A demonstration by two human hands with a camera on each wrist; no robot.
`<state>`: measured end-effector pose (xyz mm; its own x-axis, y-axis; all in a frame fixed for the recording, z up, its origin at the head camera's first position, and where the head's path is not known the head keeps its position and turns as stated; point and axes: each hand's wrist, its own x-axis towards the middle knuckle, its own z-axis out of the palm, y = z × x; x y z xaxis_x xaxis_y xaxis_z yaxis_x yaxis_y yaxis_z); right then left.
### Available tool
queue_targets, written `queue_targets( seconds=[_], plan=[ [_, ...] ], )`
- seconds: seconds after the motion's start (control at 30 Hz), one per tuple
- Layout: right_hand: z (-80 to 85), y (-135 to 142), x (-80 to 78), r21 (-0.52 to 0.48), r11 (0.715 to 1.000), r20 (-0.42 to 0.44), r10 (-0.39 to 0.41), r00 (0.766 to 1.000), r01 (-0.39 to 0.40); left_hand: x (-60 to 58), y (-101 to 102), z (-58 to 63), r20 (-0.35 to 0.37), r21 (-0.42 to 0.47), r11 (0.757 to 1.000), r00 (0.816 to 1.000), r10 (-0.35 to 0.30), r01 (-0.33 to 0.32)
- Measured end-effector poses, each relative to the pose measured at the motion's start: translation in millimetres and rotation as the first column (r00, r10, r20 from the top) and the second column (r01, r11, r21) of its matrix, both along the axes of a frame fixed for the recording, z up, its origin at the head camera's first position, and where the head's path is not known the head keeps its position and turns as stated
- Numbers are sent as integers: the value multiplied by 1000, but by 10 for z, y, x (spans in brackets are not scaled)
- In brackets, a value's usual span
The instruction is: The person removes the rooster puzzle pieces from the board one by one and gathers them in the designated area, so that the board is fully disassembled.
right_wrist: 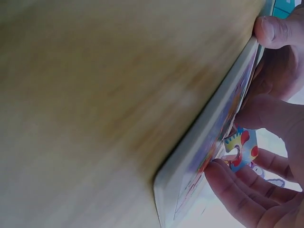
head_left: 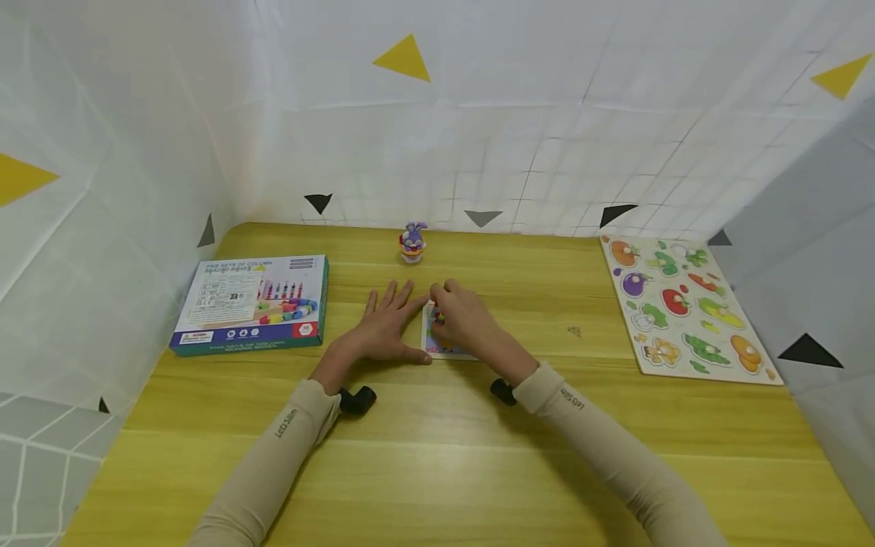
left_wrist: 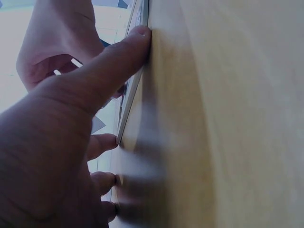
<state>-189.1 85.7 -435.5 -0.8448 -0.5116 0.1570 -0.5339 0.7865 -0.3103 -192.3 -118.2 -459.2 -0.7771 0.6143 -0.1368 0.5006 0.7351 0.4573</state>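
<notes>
A small picture puzzle board (head_left: 465, 357) with a pale rim lies flat on the table in front of the person. The left hand (head_left: 383, 334) is spread beside its left edge; in the left wrist view the thumb (left_wrist: 135, 42) and a fingertip touch that edge. Over the board, the right hand (head_left: 468, 319) pinches a colourful puzzle piece (right_wrist: 244, 147), which stands tilted up from the picture in the right wrist view. Much of the board is hidden under the right hand in the head view.
A bead toy box (head_left: 253, 304) lies at the left. Behind the hands stands a purple rabbit figurine (head_left: 412, 241). On the right is a larger vegetable puzzle board (head_left: 690, 311). A white sheet with triangles hangs along the table's back and sides.
</notes>
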Motion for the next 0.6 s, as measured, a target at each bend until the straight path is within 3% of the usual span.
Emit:
queue_targets(
  seconds=[0.2, 0.6],
  plan=[
    [-1, 3, 12, -7, 1000, 5, -5, 1000, 5, 5, -3, 11, 7, -1, 1000, 1000, -3, 3],
    [47, 146, 16, -24, 999, -75, 47, 996, -49, -13, -5, -18, 2, -12, 1000, 1000, 2, -2]
  ],
)
